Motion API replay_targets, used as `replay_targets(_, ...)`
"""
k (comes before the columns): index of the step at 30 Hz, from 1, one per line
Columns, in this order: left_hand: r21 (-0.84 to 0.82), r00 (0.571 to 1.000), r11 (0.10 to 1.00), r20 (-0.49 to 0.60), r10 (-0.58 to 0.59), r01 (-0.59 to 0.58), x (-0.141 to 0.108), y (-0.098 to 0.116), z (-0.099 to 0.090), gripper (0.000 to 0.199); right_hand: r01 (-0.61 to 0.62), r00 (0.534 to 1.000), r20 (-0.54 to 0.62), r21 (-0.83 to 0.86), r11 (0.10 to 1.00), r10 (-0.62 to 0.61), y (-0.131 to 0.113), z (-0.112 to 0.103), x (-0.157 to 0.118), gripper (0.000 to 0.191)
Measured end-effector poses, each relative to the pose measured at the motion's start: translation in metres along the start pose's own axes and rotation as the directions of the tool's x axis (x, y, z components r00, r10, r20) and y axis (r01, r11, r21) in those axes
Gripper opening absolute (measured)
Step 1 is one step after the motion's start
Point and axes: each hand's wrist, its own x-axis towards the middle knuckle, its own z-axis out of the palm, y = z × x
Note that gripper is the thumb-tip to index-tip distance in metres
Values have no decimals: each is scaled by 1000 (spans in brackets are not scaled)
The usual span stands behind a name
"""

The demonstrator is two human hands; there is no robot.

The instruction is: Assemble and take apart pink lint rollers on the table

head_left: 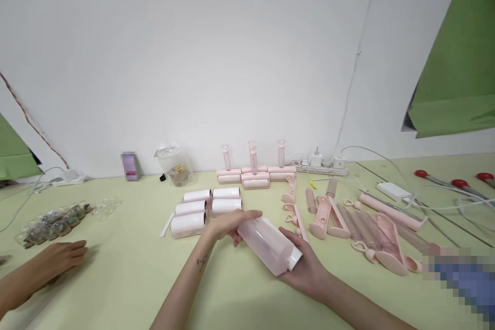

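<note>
Both hands (232,227) (309,268) grip roller (266,245); bare table (127,273) left

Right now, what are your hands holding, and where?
Both hands hold one pink roller tube: the left hand grips its far end, the right hand cups its near, white-tipped end.

Illumination is bright, even and diffuse. Shadows under the hands on the table (116,278) are faint and soft. The white wall (232,62) shows no glare. Wide-angle distortion bows the frame edges. Two small areas are pixelated.
</note>
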Motion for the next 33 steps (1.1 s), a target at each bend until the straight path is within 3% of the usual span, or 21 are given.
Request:
replay_targets(2,-88,984,986,-127,127,-139,-10,-9,-8,44,37,999,-26,-89,995,-40,-1,-1,0,21)
replay_targets(5,-102,889,952,-398,226,-287,-20,-29,-19,44,35,999,35,-64,997,-32,-4,-2,-3,28)
replay_targets(8,-35,773,950,-591,231,-311,-24,-55,-19,38,48,986,155,84,995,-61,-6,-4,-7,38)
replay_targets(10,57,740,955,-619,263,-292,-23,-70,-12,35,47,975,209,129,991,-74,-5,-7,-9,40)
replay_targets(15,254,835,939,-443,327,-233,-21,-86,11,32,5,958,287,-63,998,13,2,-12,-14,43)
replay_targets(19,409,765,857,-426,484,-314,-30,-76,21,38,-42,926,361,-200,979,113,3,-6,-18,49)
replay_targets(20,399,769,846,-392,505,-352,-34,-72,24,38,-50,916,378,-223,974,133,2,-4,-19,50)
replay_targets(23,134,868,895,-219,446,-426,-43,-59,38,37,-36,895,423,-250,968,143,3,0,-19,48)
replay_targets(25,-189,932,917,-163,324,-352,-45,-54,51,39,-20,880,455,-244,969,133,6,0,-19,47)
replay_targets(27,-461,967,851,-160,200,-252,-44,-50,62,41,-8,878,464,-236,972,119,8,0,-18,48)
replay_targets(30,-631,960,733,-253,116,-255,-42,-47,62,46,-13,896,428,-238,971,117,10,-2,-17,48)
replay_targets(33,-565,923,754,-358,143,-335,-44,-46,48,44,-36,922,365,-248,968,128,11,-1,-16,45)
